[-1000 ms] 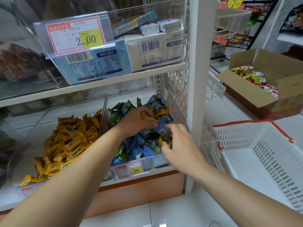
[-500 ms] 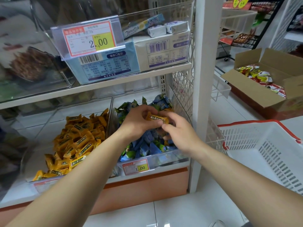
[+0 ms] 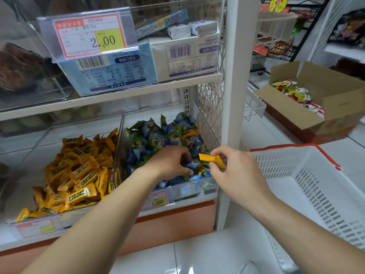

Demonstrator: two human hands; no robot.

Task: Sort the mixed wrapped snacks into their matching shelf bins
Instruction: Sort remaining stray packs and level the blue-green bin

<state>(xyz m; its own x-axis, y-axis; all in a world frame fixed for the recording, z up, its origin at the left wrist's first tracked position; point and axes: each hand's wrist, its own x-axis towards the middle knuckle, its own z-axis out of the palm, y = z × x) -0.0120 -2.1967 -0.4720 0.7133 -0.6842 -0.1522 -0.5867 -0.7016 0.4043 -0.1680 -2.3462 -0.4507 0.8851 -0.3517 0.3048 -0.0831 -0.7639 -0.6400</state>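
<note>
Two clear bins sit side by side on the low shelf. The left bin (image 3: 116, 147) holds yellow wrapped snacks (image 3: 79, 175). The right bin (image 3: 194, 189) holds blue and green wrapped snacks (image 3: 156, 137), and a stray yellow snack (image 3: 190, 133) lies among them near the back. My right hand (image 3: 235, 173) pinches one yellow wrapped snack (image 3: 210, 159) just above the right bin's front corner. My left hand (image 3: 167, 163) is down in the blue pile, its fingers and thumb curled round a blue wrapper (image 3: 192, 166).
A white shelf post (image 3: 235, 86) stands just right of the bins. A white plastic basket with a red rim (image 3: 308, 186) is on the floor at right, an open cardboard box (image 3: 292, 107) of snack packets behind it. The upper shelf (image 3: 118, 94) overhangs, carrying boxes.
The yellow snack passed from my left hand to my right, which pulled it right and toward me. My left hand dropped back into the blue pile.
</note>
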